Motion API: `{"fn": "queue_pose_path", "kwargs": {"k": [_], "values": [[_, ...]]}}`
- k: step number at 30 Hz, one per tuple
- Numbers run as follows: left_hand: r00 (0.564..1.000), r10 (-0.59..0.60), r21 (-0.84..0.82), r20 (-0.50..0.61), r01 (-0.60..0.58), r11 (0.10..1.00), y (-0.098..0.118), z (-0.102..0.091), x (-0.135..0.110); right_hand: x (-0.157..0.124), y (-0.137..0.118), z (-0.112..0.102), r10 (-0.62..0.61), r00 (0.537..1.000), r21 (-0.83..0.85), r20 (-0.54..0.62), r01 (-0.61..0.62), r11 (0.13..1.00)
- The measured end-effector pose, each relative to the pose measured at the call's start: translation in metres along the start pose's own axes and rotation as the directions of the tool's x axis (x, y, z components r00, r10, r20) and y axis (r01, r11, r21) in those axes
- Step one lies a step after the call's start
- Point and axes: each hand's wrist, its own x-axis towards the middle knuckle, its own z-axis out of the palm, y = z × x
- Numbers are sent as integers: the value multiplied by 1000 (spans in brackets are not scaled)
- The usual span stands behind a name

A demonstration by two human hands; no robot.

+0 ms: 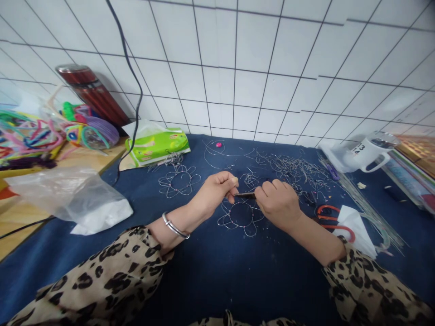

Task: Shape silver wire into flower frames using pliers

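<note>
My left hand (217,190) is closed in a pinch on the top of a thin wire flower frame (242,216) that lies on the dark blue cloth (217,276). My right hand (278,201) is closed round a small dark tool (245,195) whose tip meets the wire beside my left fingertips. A second wire flower frame (179,181) rests on the cloth to the left. A silver bangle sits on my left wrist.
A tangle of loose wire (292,170) and straight wire rods (365,203) lie right of my hands, with red-handled scissors (331,219) and a white mug (370,151). A green tissue pack (157,146), clear plastic bag (73,194), red flask (91,93) and coloured pipe cleaners (30,136) are at left.
</note>
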Motion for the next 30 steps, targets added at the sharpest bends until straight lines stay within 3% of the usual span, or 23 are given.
{"fn": "queue_pose_path", "kwargs": {"k": [13, 19, 22, 26, 28, 30], "values": [[999, -49, -28, -6, 49, 998, -1, 3, -1, -2, 2, 3, -17, 999, -11, -49, 16, 1000], [992, -127, -109, -12, 125, 986, -6, -2, 4, -6, 0, 6, -64, 993, 55, -98, 70, 996], [995, -100, -127, -14, 97, 987, -8, -5, 6, -6, -3, 5, -61, 995, 90, -85, 69, 994], [995, 94, -52, -22, -95, 994, -4, -3, 3, 0, -3, 4, 142, 983, 309, 115, -172, 935], [981, 192, -13, -35, -192, 981, 0, -1, 1, 3, -2, 3, 195, 929, 505, 313, -337, 795], [967, 251, 16, -44, -250, 968, 4, 0, -1, 5, 0, 0, 156, 856, 636, 493, -477, 607]]}}
